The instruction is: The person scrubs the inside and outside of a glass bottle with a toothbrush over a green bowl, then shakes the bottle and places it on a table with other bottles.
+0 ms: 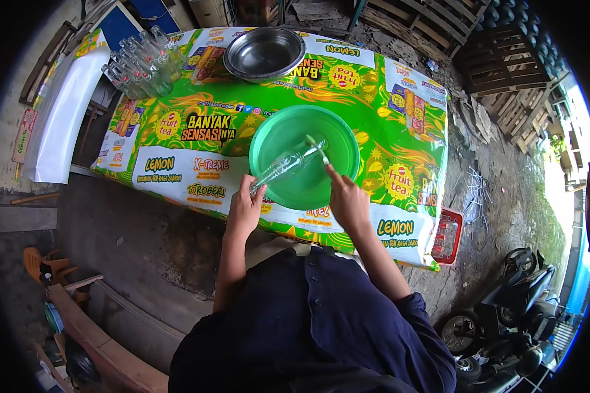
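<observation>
My left hand (244, 208) is closed around one end of a clear glass bottle (283, 166), held tilted over a green plastic basin (294, 123). In my right hand (347, 202) is the handle of a small brush (324, 157), and its pale head lies near the bottle's far end. Both hands are at the near side of the basin. A wide metal bowl (263, 57) sits behind the basin on the table.
A group of glass bottles (144, 69) stands at the back left of the table, which has a green printed cover (210, 147). A red crate (447, 237) is beside the near right corner. Wooden pallets (505, 59) and a motorcycle (505, 314) are on the right.
</observation>
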Available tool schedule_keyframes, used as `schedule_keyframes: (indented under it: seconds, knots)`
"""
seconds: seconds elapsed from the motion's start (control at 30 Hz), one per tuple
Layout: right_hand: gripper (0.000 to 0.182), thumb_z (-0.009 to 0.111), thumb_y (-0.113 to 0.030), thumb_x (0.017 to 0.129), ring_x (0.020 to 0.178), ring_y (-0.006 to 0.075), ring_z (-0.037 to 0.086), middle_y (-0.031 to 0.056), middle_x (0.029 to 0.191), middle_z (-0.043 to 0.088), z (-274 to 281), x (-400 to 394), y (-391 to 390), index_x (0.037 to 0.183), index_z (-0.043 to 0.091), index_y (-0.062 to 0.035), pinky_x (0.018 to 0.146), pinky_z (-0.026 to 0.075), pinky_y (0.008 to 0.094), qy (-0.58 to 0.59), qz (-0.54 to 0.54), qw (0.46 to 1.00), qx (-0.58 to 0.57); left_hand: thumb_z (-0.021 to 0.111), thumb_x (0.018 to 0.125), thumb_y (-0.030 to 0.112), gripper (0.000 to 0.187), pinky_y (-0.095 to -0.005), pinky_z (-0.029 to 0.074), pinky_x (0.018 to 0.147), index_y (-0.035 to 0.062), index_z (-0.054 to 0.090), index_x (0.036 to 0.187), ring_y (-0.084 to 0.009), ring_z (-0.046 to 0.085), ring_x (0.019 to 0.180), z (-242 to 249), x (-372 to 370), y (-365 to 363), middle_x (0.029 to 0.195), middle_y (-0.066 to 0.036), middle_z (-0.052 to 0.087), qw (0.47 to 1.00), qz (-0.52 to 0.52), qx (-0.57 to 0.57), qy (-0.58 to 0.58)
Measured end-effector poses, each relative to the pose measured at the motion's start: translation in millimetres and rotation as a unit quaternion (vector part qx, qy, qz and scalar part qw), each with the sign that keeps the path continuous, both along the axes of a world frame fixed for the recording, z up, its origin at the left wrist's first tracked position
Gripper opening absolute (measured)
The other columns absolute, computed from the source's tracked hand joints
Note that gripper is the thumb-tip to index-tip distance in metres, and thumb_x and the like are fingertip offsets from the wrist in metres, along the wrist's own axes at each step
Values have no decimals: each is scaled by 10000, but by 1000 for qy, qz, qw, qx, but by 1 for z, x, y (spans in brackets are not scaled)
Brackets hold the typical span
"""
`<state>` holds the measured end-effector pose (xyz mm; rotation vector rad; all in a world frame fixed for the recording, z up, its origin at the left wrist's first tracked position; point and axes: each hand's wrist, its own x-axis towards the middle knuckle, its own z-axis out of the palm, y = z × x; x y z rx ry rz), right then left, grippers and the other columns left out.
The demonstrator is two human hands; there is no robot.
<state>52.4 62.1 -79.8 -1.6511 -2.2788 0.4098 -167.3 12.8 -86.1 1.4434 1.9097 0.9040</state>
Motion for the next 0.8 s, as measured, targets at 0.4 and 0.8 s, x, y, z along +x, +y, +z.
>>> schedule_keyframes:
  seconds: [0.4,0.8]
  knots:
    - [376,469,-111,848,583,323,584,132,774,595,1,10,13,1221,495,-144,490,456,431,-2,-52,999,-12,484,910,281,260,-417,411,554,31,415,937,-366,571,646,3,0,2,672,-187,555,1000,-5,5,8]
    - [372,472,-125,860,618,347,585,149,797,596,21,14,-34,1232,480,-149,520,461,449,21,-34,996,-82,448,920,329,301,-463,407,585,31,409,927,-427,554,710,1,-5,6,705,-220,566,1000,0,-29,7]
